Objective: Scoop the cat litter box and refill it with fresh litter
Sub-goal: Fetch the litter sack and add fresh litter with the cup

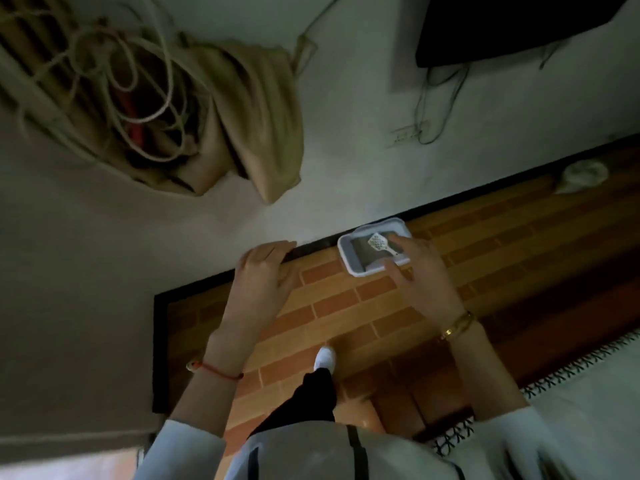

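the litter box [353, 268] is a white rectangular tray with a grey interior; it sits on the brick-patterned floor [332, 306], against the black skirting strip [311, 245] at the foot of the pale wall [346, 150]; a white slotted litter scoop [379, 243] lies inside the box, blade toward the wall, handle angled toward the person.

the left hand [261, 282] is held out in front of the body, back of hand up, fingers relaxed and slightly bent; it holds nothing; in the view it overlaps the skirting strip, to the left of the box and apart from it; a red string bracelet [221, 372] circles the left wrist.

the right hand [420, 277] is held out toward the near right side of the litter box, fingers spread and mostly straight; it grips nothing; its fingertips overlap the box rim and the scoop handle in the view, but contact cannot be confirmed; a gold bangle [455, 327] sits on the right wrist.

both forearms emerge from light sleeves; one dark trouser leg [308, 396] with a white shoe [325, 356] stands on the floor between the arms.

on the wall: a tan cloth bag [256, 126] hangs beside a tangle of pale rope [138, 81]; a dark flat screen [512, 26] is mounted at upper right, with cables [440, 102] hanging below it; a white patterned fabric edge [571, 368] lies at lower right.
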Available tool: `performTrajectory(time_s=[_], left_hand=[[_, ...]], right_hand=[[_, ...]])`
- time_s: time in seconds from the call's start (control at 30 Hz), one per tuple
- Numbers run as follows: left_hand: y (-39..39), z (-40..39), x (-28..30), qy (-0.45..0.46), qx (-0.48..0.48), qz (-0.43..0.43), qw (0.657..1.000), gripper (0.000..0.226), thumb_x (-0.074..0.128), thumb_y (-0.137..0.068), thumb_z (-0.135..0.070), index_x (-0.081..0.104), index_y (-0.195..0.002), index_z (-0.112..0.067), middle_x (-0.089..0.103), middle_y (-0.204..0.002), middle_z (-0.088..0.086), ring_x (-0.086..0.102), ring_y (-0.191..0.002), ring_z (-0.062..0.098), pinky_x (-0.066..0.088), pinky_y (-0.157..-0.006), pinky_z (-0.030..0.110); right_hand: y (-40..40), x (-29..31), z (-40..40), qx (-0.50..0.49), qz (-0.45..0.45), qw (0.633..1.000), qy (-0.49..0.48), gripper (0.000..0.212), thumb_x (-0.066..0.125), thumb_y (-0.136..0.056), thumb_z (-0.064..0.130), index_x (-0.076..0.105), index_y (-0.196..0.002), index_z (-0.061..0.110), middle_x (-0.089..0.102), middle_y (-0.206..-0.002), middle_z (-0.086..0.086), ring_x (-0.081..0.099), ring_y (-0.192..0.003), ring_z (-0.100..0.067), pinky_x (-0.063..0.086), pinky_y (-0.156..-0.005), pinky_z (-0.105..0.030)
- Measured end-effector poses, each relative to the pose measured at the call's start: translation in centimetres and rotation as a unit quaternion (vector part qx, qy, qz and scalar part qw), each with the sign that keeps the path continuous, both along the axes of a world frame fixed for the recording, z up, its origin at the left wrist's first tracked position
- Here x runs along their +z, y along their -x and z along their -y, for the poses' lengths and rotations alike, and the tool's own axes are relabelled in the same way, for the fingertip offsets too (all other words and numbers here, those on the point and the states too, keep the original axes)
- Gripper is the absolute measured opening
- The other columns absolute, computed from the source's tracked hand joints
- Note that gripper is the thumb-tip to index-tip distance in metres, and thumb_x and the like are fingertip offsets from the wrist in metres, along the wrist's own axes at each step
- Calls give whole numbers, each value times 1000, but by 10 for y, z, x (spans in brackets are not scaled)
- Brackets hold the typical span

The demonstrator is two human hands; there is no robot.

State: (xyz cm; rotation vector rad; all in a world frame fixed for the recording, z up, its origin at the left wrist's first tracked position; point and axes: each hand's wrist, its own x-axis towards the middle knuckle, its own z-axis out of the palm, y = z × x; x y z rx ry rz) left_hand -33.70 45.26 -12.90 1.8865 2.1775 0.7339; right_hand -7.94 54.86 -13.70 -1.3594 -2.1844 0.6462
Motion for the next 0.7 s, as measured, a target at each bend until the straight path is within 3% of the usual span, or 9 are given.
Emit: performTrajectory(time_s=[0.3,0.4,0.5,0.6,0.7], left_hand=[[-3,-223,12,-17,-172,13,985,46,43,-92,-40,59,-127,-15,62,-127,3,56,-117,20,43,-102,44],[-22,-276,9,-18,-223,9,975,43,46,-92,-39,59,-127,-18,62,-126,2,57,-116,20,43,-101,43],[-52,-322,9,-9,-274,11,962,40,51,-91,-34,60,-125,-16,64,-124,3,58,-112,19,40,-102,32],[-90,-366,9,-3,-321,11,947,37,54,-89,-28,63,-121,-12,67,-118,4,61,-107,20,37,-95,22],[-133,-411,3,7,-359,23,933,40,50,-91,-35,61,-124,-15,65,-122,3,60,-110,19,42,-99,30]], right_hand=[[-11,13,-133,-146,57,988,-9,44,49,-94,39,49,-134,22,54,-131,5,45,-123,-15,25,-98,-17],[-27,16,-157,-197,55,979,-6,42,55,-94,30,49,-134,20,55,-132,1,43,-125,-18,30,-101,-22],[-50,15,-179,-249,51,967,8,45,53,-94,34,46,-137,22,54,-133,2,40,-128,-18,36,-106,-33],[-81,9,-202,-292,47,955,18,44,52,-95,35,46,-137,22,53,-133,3,37,-129,-16,32,-106,-29],[-118,4,-228,-328,43,944,22,46,51,-95,36,45,-138,20,52,-134,3,37,-130,-16,35,-108,-32]])
